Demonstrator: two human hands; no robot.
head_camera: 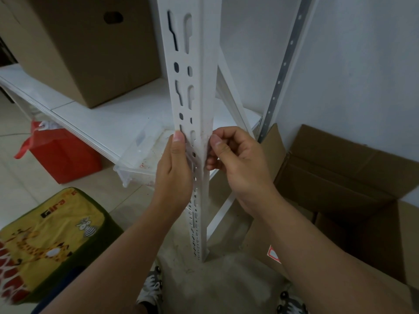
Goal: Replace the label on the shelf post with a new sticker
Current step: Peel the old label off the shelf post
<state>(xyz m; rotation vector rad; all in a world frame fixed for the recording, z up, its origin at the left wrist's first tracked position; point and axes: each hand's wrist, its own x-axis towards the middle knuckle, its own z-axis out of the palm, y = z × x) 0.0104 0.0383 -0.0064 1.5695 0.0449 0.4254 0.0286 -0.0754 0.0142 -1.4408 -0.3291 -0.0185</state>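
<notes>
Shelf post (199, 91): white slotted angle post, upright in mid-frame, foot on the floor
Left hand (174, 175): fingers straight, thumb pressed flat along the post's slotted face
Right hand (235, 159): fingers curled, thumb and fingertips pinching at the post's corner edge; whether a label is between them I cannot tell
Sticker (274, 253): red-bordered, on the open cardboard box (340, 177) at right, partly hidden by the right forearm
Shelf (108, 123): white, carries a closed carton (86, 48)

The shelf post (199, 91) is showing as white-painted metal, smooth and matt, smudged with grime near the corner edge. The cardboard box (86, 46) on the shelf is looking like plain brown matt card, while the clear plastic tub (140, 159) is glinting glossily.
</notes>
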